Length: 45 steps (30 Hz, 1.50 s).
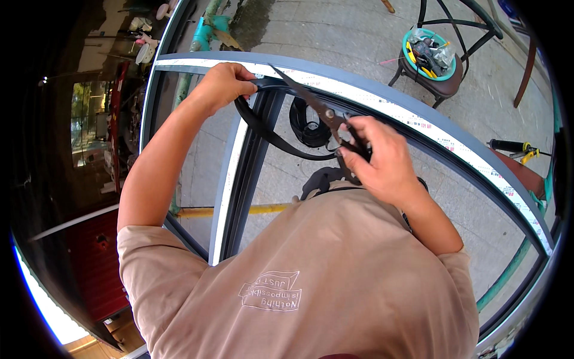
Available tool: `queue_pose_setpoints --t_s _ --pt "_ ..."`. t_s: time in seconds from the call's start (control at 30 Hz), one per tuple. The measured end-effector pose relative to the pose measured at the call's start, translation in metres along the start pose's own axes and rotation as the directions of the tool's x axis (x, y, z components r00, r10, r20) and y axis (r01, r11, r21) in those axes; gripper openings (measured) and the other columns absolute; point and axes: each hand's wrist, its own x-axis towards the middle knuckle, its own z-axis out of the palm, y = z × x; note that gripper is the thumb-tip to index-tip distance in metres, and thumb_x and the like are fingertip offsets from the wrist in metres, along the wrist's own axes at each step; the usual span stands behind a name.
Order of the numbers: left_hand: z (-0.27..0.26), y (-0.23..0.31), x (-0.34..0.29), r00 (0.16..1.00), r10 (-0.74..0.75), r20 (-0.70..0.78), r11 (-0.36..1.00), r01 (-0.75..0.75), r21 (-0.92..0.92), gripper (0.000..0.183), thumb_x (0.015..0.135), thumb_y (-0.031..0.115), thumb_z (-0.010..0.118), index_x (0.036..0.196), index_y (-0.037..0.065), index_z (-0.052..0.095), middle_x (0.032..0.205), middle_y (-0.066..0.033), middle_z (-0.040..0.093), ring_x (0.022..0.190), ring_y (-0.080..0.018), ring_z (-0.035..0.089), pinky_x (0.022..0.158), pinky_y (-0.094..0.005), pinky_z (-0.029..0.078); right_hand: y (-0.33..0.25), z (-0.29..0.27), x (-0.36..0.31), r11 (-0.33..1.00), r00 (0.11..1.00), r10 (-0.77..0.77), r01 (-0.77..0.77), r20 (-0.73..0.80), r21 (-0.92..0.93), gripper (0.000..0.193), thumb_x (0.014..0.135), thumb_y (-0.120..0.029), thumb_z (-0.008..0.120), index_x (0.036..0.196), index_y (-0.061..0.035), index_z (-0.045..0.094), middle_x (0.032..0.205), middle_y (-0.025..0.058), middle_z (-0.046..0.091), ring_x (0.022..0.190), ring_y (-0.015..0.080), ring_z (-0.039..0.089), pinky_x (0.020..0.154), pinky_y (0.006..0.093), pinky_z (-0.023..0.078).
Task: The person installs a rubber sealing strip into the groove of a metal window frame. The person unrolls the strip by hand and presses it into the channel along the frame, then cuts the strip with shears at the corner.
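Note:
My left hand [224,87] pinches a black rubber strip [263,130] at the inner edge of a grey window frame [365,96], near where an upright bar [230,197] meets the far rail. From my fingers the strip hangs in a loop toward the right hand. Fingers of my right hand [382,158] are wrapped round the dark handles of a pair of scissors [311,99]. The blades point up and left across the rail, with the tip a little to the right of my left fingers. Beyond the strip, a coil of black strip [306,125] shows through the frame opening.
A teal basin [456,69] of tools and plastic bags sits on a dark chair [445,88] at the far right. A black-handled tool with yellow parts [511,147] lies by the right edge. Green posts [203,33] support the frame's left side.

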Motion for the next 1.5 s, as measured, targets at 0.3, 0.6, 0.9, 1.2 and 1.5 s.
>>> queue_pose_setpoints --t_s 0.3,0.6,0.9,1.2,1.5 --pt "0.018 0.001 -0.038 0.995 -0.01 -0.096 0.998 0.004 -0.061 0.024 0.092 0.005 0.08 0.114 -0.005 0.073 0.092 -0.0064 0.073 0.081 -0.0138 0.067 0.075 -0.0297 0.052 0.025 0.072 -0.024 0.723 0.791 0.235 -0.531 0.565 0.443 0.054 0.105 -0.045 0.079 0.122 0.0033 0.062 0.094 0.0054 0.071 0.085 0.0127 0.061 0.078 0.031 0.051" --pt "0.049 -0.018 -0.07 0.974 -0.035 -0.224 0.967 -0.023 -0.254 0.026 0.092 0.007 0.082 0.112 -0.007 0.073 0.09 -0.0084 0.075 0.077 -0.0138 0.07 0.074 -0.0296 0.056 0.029 0.089 -0.022 0.58 0.66 0.165 -0.666 0.733 0.469 0.047 0.115 -0.057 0.055 0.112 -0.0108 0.051 0.091 -0.0042 0.044 0.08 0.0086 0.044 0.075 0.0266 0.041" --pt "0.057 -0.011 -0.081 0.975 -0.081 -0.206 0.951 0.014 -0.307 0.027 0.094 0.008 0.082 0.114 -0.004 0.068 0.093 -0.0071 0.073 0.083 -0.0136 0.069 0.081 -0.0283 0.053 0.036 0.107 -0.004 0.707 0.75 0.1 -0.517 0.654 0.483 0.042 0.112 -0.047 0.06 0.116 -0.0057 0.056 0.096 0.0 0.053 0.087 0.0106 0.049 0.08 0.0278 0.042" --pt "0.058 -0.011 -0.088 0.977 -0.093 -0.19 0.945 0.026 -0.326 0.025 0.095 0.006 0.081 0.113 -0.004 0.067 0.094 -0.0071 0.072 0.085 -0.0143 0.069 0.081 -0.029 0.054 0.047 0.111 0.01 0.756 0.729 0.06 -0.479 0.682 0.446 0.073 0.108 -0.071 0.06 0.119 0.0009 0.06 0.099 0.0128 0.063 0.097 0.0211 0.06 0.089 0.0376 0.05" --pt "0.058 -0.008 -0.092 0.981 -0.088 -0.172 0.922 0.015 -0.386 0.023 0.096 0.001 0.08 0.114 -0.004 0.066 0.096 -0.007 0.072 0.087 -0.0146 0.069 0.083 -0.0293 0.055 0.043 0.115 0.025 0.815 0.733 0.09 -0.443 0.674 0.373 0.068 0.109 -0.069 0.061 0.102 -0.0013 0.06 0.087 0.0116 0.061 0.083 0.0206 0.056 0.078 0.0393 0.05"
